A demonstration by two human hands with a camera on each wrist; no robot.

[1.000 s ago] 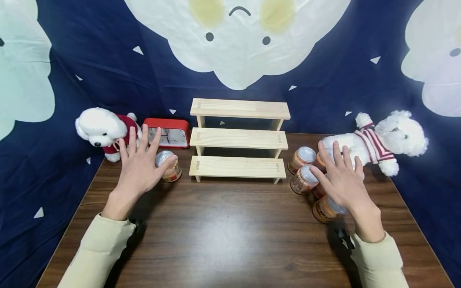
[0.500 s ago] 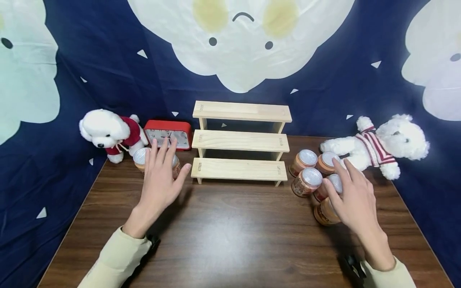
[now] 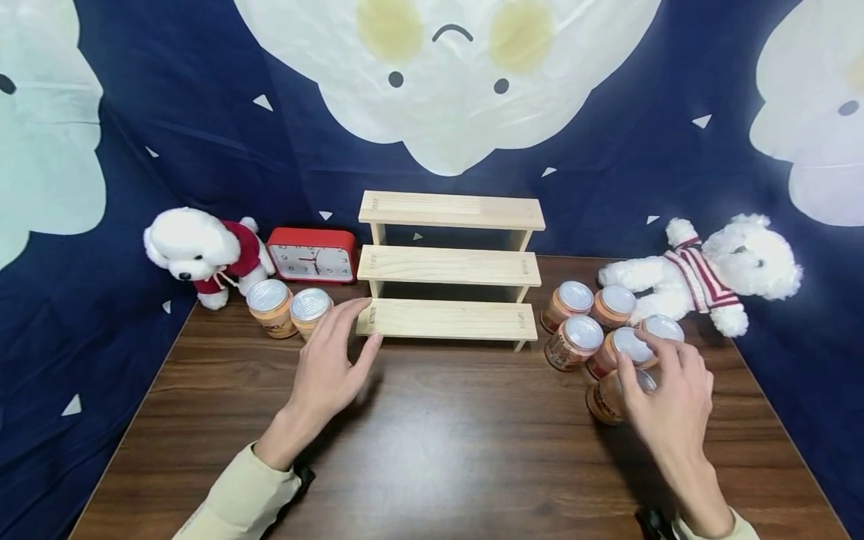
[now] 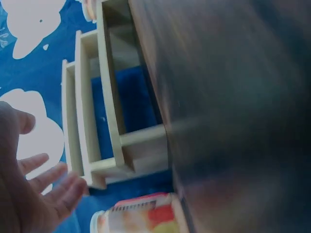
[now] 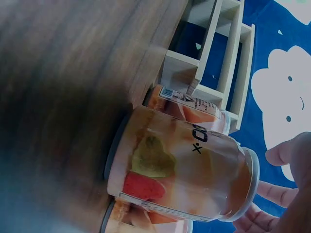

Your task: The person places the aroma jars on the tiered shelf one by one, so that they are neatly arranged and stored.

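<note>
My left hand (image 3: pixel 331 360), holding nothing, hovers at the left end of the lowest wooden step of the shelf (image 3: pixel 447 320), fingers spread gently; in the left wrist view the fingers (image 4: pixel 60 189) are loose. Two silver-lidded cans (image 3: pixel 270 309) stand to its left, one partly behind the hand. My right hand (image 3: pixel 671 394) is bent over the front can (image 3: pixel 610 397) of a cluster of several similar orange cans (image 3: pixel 574 343). In the right wrist view, a can with a fruit label (image 5: pixel 180 165) lies near the thumb and fingers; whether they touch its lid cannot be told.
A red alarm clock (image 3: pixel 313 255) and a white plush dog (image 3: pixel 202 251) in a red top stand at the back left. A white plush toy (image 3: pixel 702 266) in a striped top lies at the back right. Behind the brown table (image 3: pixel 418 450) hangs a dark blue cloth.
My left hand has moved right and toward me, from over the clock and left cans to the shelf's left end. My right hand has drawn back a little, and its fingers have bent more.
</note>
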